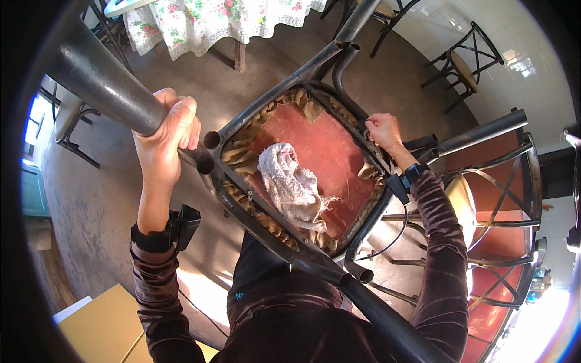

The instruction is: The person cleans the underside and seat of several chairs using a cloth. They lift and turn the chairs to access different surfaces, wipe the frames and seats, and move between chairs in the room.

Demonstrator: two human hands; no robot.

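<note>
A dark metal-framed chair (254,106) is upside down before me, the red underside of its seat (327,149) facing up, with gathered tan cover fabric (245,156) around the edge. A crumpled whitish rag (290,186) lies on that underside. My left hand (174,120) is closed round the thick black tube of a chair leg at the left. At the right side of the seat frame, my right hand (383,131) has its fingers bent against the frame rail; whether they pinch something small is hidden.
Two more metal chairs (460,181) stand close on the right. Another chair (463,70) is by the white tiled wall. A table with a floral cloth (218,20) is beyond the held chair, a chair (70,118) stands far left, and a yellow panel (102,326) lies low left.
</note>
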